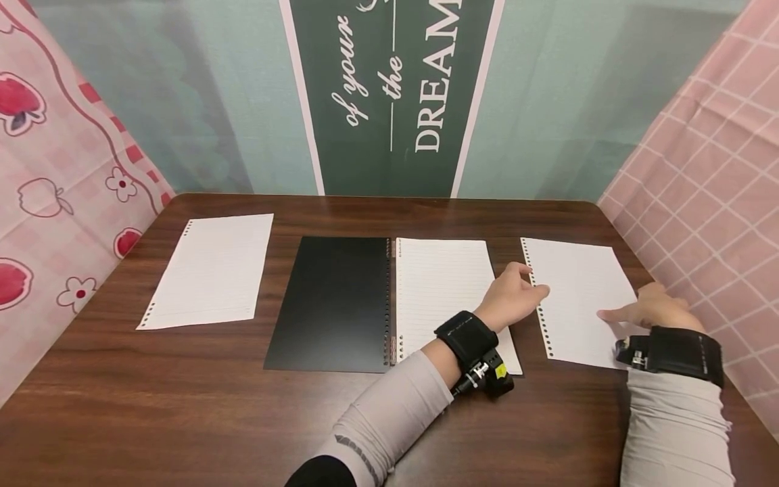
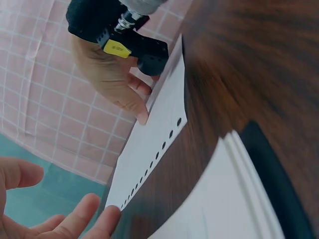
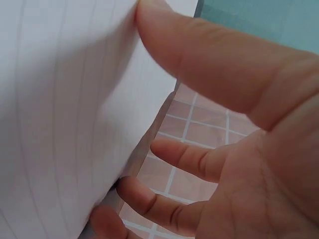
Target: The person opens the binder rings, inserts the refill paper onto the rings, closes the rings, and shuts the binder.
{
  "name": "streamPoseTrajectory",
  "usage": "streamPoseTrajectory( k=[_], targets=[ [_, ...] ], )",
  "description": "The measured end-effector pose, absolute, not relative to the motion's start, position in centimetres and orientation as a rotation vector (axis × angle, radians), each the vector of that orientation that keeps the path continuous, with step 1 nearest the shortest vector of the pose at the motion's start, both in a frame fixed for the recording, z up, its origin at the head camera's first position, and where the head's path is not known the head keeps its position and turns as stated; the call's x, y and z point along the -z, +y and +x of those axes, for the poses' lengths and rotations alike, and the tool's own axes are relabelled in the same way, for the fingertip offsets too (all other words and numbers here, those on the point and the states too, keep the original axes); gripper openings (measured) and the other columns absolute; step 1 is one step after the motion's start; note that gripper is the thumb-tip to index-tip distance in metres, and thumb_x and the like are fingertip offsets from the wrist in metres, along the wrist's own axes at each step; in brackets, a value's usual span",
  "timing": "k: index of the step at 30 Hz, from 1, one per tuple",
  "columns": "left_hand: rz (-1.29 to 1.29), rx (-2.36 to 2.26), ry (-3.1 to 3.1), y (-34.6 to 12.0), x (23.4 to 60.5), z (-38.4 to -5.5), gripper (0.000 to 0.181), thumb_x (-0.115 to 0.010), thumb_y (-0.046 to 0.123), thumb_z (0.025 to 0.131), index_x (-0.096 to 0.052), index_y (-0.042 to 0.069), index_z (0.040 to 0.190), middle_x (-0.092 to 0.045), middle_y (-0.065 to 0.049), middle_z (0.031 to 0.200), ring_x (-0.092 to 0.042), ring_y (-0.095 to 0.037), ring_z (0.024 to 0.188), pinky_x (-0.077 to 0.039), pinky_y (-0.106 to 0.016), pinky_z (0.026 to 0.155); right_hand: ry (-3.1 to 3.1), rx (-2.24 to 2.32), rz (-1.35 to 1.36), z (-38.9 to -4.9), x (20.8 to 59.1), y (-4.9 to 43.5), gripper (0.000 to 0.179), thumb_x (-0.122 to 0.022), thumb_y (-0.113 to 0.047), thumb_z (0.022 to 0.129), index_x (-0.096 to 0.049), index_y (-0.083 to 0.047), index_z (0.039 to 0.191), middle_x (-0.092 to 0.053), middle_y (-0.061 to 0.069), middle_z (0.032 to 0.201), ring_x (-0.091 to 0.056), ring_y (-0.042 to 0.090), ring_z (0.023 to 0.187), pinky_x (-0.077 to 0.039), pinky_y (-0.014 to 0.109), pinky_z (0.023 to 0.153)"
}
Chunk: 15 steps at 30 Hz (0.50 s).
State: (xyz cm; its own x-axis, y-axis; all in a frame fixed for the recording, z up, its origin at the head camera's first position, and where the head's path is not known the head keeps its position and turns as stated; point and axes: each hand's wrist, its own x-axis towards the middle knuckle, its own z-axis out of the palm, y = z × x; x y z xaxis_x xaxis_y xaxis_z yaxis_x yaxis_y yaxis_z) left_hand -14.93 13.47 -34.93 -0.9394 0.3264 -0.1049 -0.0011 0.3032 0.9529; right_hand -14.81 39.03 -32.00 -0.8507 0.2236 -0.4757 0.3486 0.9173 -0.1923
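Note:
Near the table's right side lies a loose, hole-punched sheet of paper [image 1: 575,291]. My left hand [image 1: 512,295] reaches across the notebook to this sheet's punched left edge, thumb and fingers apart, a fingertip right at the edge in the left wrist view. My right hand [image 1: 658,311] is at its right edge; the thumb [image 3: 199,59] lies on the lined paper [image 3: 60,99], while the other fingers are spread beside the edge. Under my left forearm is an open ring-bound notebook, with a black cover [image 1: 335,304] and a stack of lined pages [image 1: 438,284], partly hidden.
Another loose punched sheet [image 1: 209,270] lies at the left of the brown wooden table [image 1: 182,406]. Cloth hangs round it: pink fruit-patterned [image 1: 61,203] at left, green with lettering [image 1: 389,101] behind, pink checked [image 1: 718,169] at right.

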Motion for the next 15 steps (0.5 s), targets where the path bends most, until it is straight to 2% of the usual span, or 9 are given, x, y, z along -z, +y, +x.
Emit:
streamPoseTrajectory(
  k=[2,4,7,11,15],
  targets=[
    [0.261,-1.739,2.239,13.6,34.9,-14.9,0.047,-0.061,0.029,0.097,-0.050,0.010,0.138,-0.069,0.003,0.091,-0.061,-0.007,0.082,-0.046,-0.023,0.078,2.626,0.387,0.417,-14.9,32.1,39.0,0.110,-0.077,-0.048,0.080,-0.018,0.034,0.123,-0.028,0.049,0.111,-0.027,0.070,0.110,-0.040,0.071,0.086],
    [0.222,-1.801,2.180,13.8,34.8,-15.0,0.045,-0.061,0.026,0.097,-0.050,0.010,0.137,-0.063,0.003,0.078,-0.055,-0.008,0.073,-0.044,-0.022,0.075,2.622,0.401,0.429,-14.9,32.2,39.0,0.111,-0.077,-0.046,0.080,-0.014,0.034,0.124,-0.025,0.049,0.110,-0.023,0.071,0.111,-0.038,0.072,0.086],
    [0.153,-1.892,2.098,14.0,34.7,-15.1,0.042,-0.061,0.024,0.096,-0.051,0.010,0.134,-0.054,0.006,0.072,-0.048,-0.008,0.067,-0.039,-0.023,0.069,2.616,0.448,0.443,-15.0,32.3,39.0,0.111,-0.077,-0.043,0.081,-0.010,0.034,0.125,-0.023,0.050,0.109,-0.019,0.071,0.112,-0.037,0.073,0.086],
    [0.090,-1.971,2.019,14.3,34.8,-15.2,0.038,-0.062,0.021,0.095,-0.054,0.009,0.130,-0.059,0.004,0.082,-0.056,-0.011,0.075,-0.040,-0.023,0.067,2.620,0.495,0.421,-15.1,32.5,39.1,0.111,-0.076,-0.038,0.083,-0.004,0.032,0.130,-0.017,0.055,0.114,-0.016,0.073,0.114,-0.034,0.074,0.089],
    [0.070,-1.962,2.027,14.7,34.9,-15.2,0.034,-0.062,0.021,0.095,-0.056,0.010,0.126,-0.061,0.003,0.083,-0.054,-0.009,0.074,-0.040,-0.023,0.069,2.637,0.549,0.359,-15.5,33.1,39.9,0.111,-0.078,-0.035,0.081,-0.005,0.033,0.128,-0.019,0.052,0.114,-0.032,0.066,0.109,-0.039,0.068,0.091]
  ],
)
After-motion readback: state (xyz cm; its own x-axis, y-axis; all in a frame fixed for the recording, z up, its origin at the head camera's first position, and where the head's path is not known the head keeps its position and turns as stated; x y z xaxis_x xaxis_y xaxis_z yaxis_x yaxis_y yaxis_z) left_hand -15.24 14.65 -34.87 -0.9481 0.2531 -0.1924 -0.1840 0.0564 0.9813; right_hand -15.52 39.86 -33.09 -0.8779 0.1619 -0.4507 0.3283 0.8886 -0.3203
